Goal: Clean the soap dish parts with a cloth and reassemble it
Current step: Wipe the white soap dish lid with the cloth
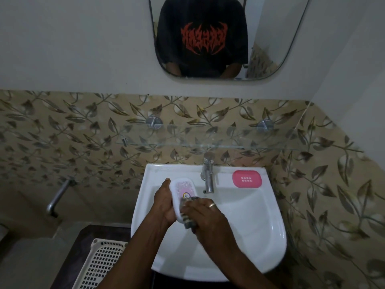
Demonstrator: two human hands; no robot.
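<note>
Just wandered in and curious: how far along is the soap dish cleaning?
Roughly midway. The pink tray lies apart on the sink rim; whether it is wiped, I cannot tell. The left hand holds the white dish while the right hand wipes it with the cloth. Reassembly remains.

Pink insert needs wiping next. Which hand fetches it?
Right, probably. The pink insert sits on the sink rim right of the tap, on the right hand side. The left hand grips the white dish; the right holds only the cloth.
</note>
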